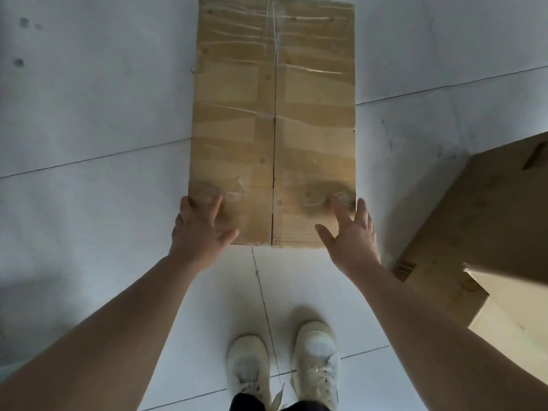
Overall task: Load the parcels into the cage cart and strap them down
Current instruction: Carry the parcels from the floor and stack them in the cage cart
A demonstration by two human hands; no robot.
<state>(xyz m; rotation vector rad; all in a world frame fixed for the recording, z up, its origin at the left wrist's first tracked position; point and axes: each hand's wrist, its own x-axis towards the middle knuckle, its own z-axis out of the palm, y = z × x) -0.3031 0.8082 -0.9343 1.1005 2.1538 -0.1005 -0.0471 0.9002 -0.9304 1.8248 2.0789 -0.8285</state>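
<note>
Lying lengthwise up the middle of the frame, a long cardboard parcel [272, 129] sits flat on the pale tiled floor [89, 114]. Its 2 top flaps meet in a centre seam, crossed by strips of clear tape. Its near end is just above centre frame, and both of the person's bare arms stretch down to it from the lower corners.

The left hand [198, 229] covers the parcel's near-left corner. Its fingers are straight and laid along the left edge, with the thumb angled across the top face. The hand is open, with nothing clasped. The right hand [351, 235] is at the near-right corner, fingers spread wide and pointing up the frame. It is also open. Blur there hides whether the fingertips touch the cardboard.

The parcel's near edge runs between the 2 hands. At the right edge of the frame stands a larger cardboard box [489, 221] with a barcode label [404, 269]. A smaller box [510, 315] is just below it. At the bottom centre are 2 white sneakers [317, 354], set apart from the parcel.
</note>
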